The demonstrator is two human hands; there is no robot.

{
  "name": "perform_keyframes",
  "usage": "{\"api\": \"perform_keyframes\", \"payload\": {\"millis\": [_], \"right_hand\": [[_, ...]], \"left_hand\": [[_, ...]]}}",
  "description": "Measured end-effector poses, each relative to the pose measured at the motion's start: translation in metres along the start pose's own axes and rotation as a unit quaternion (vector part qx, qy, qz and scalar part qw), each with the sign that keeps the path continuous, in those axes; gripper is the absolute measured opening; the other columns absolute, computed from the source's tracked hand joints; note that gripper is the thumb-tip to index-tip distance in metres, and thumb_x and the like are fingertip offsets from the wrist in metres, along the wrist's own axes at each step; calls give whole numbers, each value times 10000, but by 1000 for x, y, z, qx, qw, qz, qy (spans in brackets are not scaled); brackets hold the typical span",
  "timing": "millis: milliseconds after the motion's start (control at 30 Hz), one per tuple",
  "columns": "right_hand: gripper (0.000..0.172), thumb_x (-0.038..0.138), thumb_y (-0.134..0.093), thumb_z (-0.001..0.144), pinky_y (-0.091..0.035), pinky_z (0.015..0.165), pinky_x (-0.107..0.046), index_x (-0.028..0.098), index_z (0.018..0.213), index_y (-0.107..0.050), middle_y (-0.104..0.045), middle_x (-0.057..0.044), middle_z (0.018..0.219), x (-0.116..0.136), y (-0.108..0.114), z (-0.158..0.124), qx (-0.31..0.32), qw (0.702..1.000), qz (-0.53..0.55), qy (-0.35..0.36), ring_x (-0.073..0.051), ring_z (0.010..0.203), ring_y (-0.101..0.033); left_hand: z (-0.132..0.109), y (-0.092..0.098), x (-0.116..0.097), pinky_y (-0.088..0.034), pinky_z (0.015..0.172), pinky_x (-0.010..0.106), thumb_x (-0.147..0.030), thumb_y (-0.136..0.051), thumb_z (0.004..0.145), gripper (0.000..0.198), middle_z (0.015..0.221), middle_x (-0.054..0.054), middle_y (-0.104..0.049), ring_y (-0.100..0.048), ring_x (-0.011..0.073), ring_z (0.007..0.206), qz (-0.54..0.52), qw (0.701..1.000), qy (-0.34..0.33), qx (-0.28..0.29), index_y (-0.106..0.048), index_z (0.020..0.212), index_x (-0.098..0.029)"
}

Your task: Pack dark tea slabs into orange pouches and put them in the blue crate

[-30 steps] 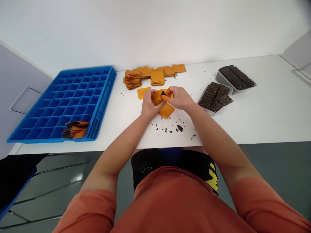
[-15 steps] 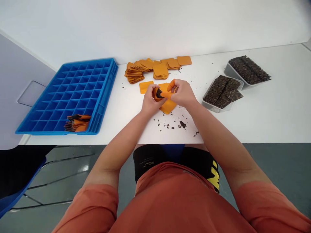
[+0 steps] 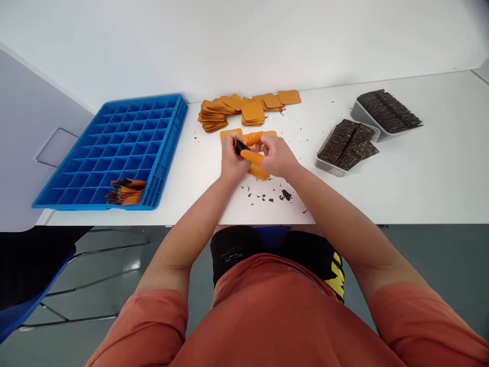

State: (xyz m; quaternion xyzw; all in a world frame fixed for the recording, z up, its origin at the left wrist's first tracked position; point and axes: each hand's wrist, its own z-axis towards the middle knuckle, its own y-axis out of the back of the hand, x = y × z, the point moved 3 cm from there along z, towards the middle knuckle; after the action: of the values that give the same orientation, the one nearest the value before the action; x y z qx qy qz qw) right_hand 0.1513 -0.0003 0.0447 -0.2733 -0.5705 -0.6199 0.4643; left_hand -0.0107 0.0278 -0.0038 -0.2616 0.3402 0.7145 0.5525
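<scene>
My left hand [image 3: 234, 164] is closed around a folded orange piece with a dark sheet [image 3: 240, 147] inside, its mouth facing up and right. Orange finger covers sit on the fingers of my right hand [image 3: 280, 157]. One covered digit touches the dark sheet at the mouth; another curls above, apart from it. Beneath my hands lie flat orange square pieces [image 3: 260, 172], partly hidden by them. Dark crumbs [image 3: 286, 194] are scattered on the table in front.
At left stands a blue compartment tray [image 3: 166, 153] with folded orange-and-dark pieces [image 3: 128, 192] in a near-right compartment. Stacked orange squares [image 3: 252, 112] lie at the back. Two clear tubs at right hold thin dark-brown sheets [image 3: 346, 145], [image 3: 387, 112] on the white table [image 3: 428, 178].
The folded piece in my left hand has shifted slightly left, and its dark mouth shows wider. My right hand has moved slightly left and down, with the covered digits further apart.
</scene>
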Motion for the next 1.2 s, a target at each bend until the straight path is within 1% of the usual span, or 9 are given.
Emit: {"api": "perform_keyframes", "payload": {"millis": [100, 200, 367, 567, 700, 800, 933, 1133, 1200], "right_hand": [[344, 446, -811, 805, -396, 721, -339, 207, 1035, -723, -661, -16, 938, 4, -5, -2, -1, 998, -48, 42, -151, 768, -513], [284, 427, -747, 844, -418, 760, -354, 202, 1015, -722, -657, -23, 904, 6, -6, -3, -19, 995, -74, 69, -172, 804, -533], [197, 398, -671, 871, -415, 745, -360, 203, 891, -671, -636, -26, 869, 3, -4, -3, -31, 988, -99, 111, -163, 757, -499], [127, 316, -596, 904, -429, 756, -366, 206, 903, -658, -650, -35, 870, -2, -8, -2, -50, 986, -104, 123, -176, 787, -531], [155, 326, -568, 954, -418, 756, -367, 207, 891, -645, -632, -37, 845, -2, -10, -3, -73, 978, -118, 153, -182, 793, -528], [179, 316, -546, 980, -394, 732, -363, 210, 850, -607, -621, -35, 825, -4, -11, -3, -91, 973, -130, 168, -171, 755, -506], [183, 305, -519, 1009, -410, 760, -369, 211, 875, -602, -673, -52, 883, -5, -12, -3, -111, 969, -131, 176, -179, 791, -542], [197, 322, -511, 1022, -418, 776, -381, 214, 881, -597, -689, -64, 898, 0, -10, -6, -124, 968, -133, 170, -182, 783, -546], [209, 337, -504, 1029, -419, 774, -383, 219, 876, -584, -695, -70, 918, 2, -9, -7, -128, 969, -132, 162, -181, 773, -537]], "left_hand": [[0, -3, -1, -468, 730, 348, -420, -881, 814, 473, 970, 12, -523, -523, 182, 840, -27, 999, -16, -10, -467, 991, -278], [0, -6, -4, -468, 736, 344, -434, -886, 822, 482, 972, 8, -514, -520, 173, 845, -29, 999, -32, -10, -468, 1005, -281], [-2, -4, -8, -407, 674, 324, -433, -856, 849, 446, 975, 6, -504, -480, 153, 785, -31, 999, -28, 16, -474, 1018, -277], [-2, -1, -7, -428, 729, 341, -414, -883, 826, 459, 992, 13, -527, -495, 159, 811, -4, 999, -16, 40, -498, 1035, -275], [-1, 0, -9, -439, 741, 333, -382, -884, 822, 448, 978, 6, -534, -504, 155, 822, 8, 999, -26, 29, -509, 1040, -270], [-1, 0, -12, -451, 727, 316, -331, -857, 820, 427, 967, 0, -538, -506, 149, 812, 12, 999, -37, 38, -513, 1066, -270], [-1, 1, -16, -485, 748, 312, -281, -850, 789, 458, 1025, 13, -585, -542, 152, 844, 29, 997, -47, 53, -522, 1108, -264], [-1, 4, -20, -517, 766, 327, -322, -889, 753, 496, 1049, 31, -632, -592, 176, 885, 31, 998, -39, 47, -564, 1122, -257], [0, 5, -21, -516, 730, 315, -369, -891, 778, 478, 1040, 30, -647, -593, 165, 843, 24, 998, -23, 60, -570, 1114, -254]]}}
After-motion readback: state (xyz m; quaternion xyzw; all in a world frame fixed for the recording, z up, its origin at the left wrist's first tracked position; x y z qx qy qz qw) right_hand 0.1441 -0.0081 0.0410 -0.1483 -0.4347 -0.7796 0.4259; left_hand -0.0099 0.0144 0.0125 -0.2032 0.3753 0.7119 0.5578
